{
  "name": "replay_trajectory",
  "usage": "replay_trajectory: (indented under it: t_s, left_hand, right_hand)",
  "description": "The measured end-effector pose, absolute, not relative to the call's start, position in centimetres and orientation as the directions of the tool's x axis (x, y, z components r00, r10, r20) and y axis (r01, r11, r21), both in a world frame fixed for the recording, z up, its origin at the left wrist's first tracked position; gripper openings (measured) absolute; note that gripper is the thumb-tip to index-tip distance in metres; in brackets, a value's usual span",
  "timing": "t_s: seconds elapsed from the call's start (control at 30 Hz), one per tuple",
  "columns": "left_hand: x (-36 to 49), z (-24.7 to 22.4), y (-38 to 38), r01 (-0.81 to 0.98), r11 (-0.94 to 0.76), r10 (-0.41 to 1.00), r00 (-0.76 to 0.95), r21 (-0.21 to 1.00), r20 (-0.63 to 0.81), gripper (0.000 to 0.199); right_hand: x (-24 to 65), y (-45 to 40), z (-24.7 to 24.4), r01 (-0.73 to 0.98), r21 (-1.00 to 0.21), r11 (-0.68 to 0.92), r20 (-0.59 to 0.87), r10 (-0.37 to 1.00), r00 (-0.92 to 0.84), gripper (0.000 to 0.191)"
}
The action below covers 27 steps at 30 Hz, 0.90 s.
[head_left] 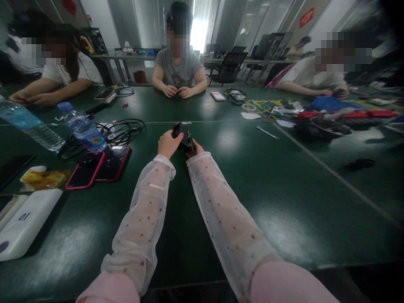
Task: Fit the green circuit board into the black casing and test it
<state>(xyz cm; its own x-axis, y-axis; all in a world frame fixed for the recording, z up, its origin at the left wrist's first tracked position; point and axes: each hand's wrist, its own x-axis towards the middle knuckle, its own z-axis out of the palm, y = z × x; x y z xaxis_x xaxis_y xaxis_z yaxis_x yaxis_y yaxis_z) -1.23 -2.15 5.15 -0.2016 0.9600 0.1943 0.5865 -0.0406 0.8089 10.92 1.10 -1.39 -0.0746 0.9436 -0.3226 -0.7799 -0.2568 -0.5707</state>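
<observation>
Both of my hands hold a small black box-like device point(182, 134) with a green edge, like a circuit board, on its right side. My left hand point(169, 143) grips it from the left, thumb across the near face and fingers at the top left corner. From the right and below, my right hand point(197, 148) closes on it; most of those fingers are hidden behind the device. It is held tilted over the green table point(240, 176), near the seam across the middle. Sheer dotted sleeves cover both my forearms.
Left of me are two pink-cased phones point(86, 170), water bottles point(82, 128), coiled black cables point(121, 130) and a white power bank point(30, 223). A wrench point(267, 132) and a heap of cables and bags point(341, 113) lie to the right. Three people sit around the table.
</observation>
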Motion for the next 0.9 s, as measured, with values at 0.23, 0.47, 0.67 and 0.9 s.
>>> replay_trajectory:
  t_s: [0.23,0.47,0.67,0.9]
  left_hand:
    - [-2.4,4.4,-0.9,-0.044,-0.029,0.98,-0.198,0.999,0.02,0.04]
    - [-2.8,4.4,-2.0,-0.641,0.237,0.971,0.143,0.73,-0.19,0.044]
    - [-3.1,1.9,-2.1,-0.806,0.305,0.951,0.235,0.507,-0.2,0.056]
    - [-3.1,-0.7,-1.0,-0.812,0.325,0.937,0.206,0.484,-0.283,0.058]
  right_hand:
    - [11.6,2.0,-2.3,-0.797,-0.51,-0.323,-0.281,0.938,-0.201,0.028]
    - [11.9,1.8,-2.3,-0.799,-0.488,-0.352,-0.286,0.929,-0.235,0.029]
    - [11.8,1.6,-2.3,-0.8,-0.501,-0.331,-0.282,0.936,-0.21,0.027]
    - [11.9,1.7,-2.3,-0.805,-0.49,-0.333,-0.301,0.932,-0.202,0.027]
